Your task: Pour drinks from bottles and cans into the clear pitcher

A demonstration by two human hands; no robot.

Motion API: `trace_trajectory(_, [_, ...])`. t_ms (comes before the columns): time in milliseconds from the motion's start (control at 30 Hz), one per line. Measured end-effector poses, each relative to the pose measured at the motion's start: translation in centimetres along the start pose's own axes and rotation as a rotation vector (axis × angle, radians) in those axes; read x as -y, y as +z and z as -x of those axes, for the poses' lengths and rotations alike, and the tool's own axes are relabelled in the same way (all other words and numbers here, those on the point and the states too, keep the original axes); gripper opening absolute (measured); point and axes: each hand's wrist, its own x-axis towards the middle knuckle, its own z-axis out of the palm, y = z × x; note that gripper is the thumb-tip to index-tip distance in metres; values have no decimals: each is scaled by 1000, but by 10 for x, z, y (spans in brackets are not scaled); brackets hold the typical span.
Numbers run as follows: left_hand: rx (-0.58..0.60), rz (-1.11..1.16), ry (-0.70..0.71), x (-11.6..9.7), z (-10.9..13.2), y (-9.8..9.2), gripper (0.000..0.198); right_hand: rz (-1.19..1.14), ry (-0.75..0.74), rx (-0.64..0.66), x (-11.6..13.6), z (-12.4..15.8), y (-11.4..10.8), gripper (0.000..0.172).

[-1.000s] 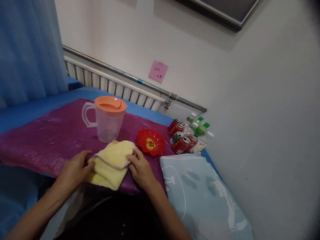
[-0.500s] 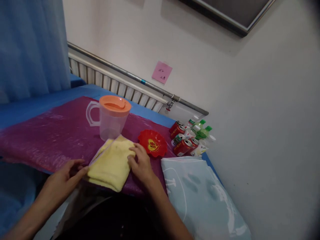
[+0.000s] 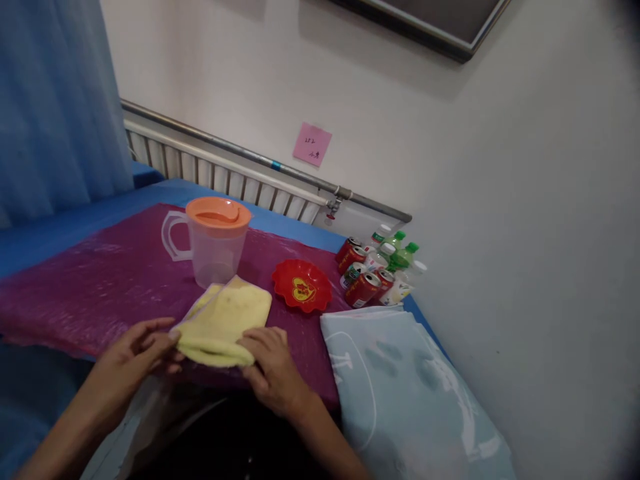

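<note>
A folded yellow cloth (image 3: 227,318) lies on the purple mat (image 3: 100,273) near its front edge. My left hand (image 3: 137,350) pinches the cloth's near left corner. The near right edge is gripped by my right hand (image 3: 267,363), whose fingers curl over it. Just behind the cloth stands a clear plastic pitcher (image 3: 213,243) with an orange lid. A red scalloped dish (image 3: 301,286) sits to the right of the cloth.
Several red cans (image 3: 361,277) and green-capped bottles (image 3: 397,253) are bunched at the table's far right corner by the wall. A pale blue folded sheet (image 3: 400,387) covers the right front. A radiator (image 3: 225,177) runs along the back wall, a blue curtain (image 3: 55,100) hangs left.
The cloth has been folded over into a narrower shape. Both hands have slid to its near edge, the right one coming down from the cloth's far right side.
</note>
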Motion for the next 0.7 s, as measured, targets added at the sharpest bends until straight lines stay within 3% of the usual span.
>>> trace_trajectory(100, [-37,170,60,-19,7,4,95,-283,158,-189,8,-19,-14,27])
trace_trajectory(167, [-39,169,11,-21,11,5,97,-460,275,-263,13,-29,-20,29])
trace_trajectory(300, [224,143,-246,-2,17,13,93,-862,491,-393,20,-31,-17,26])
trace_trajectory(400, [349,242,-322,11,17,28,91,-1242,636,-485,20,-26,-8,34])
trace_trajectory(533, [444,391,-285,17,13,47,67,-1452,722,-442,15,-21,-7,41])
trace_trajectory(700, [489,485,-282,18,14,58,49,-1378,636,-301,17,-18,-2,36])
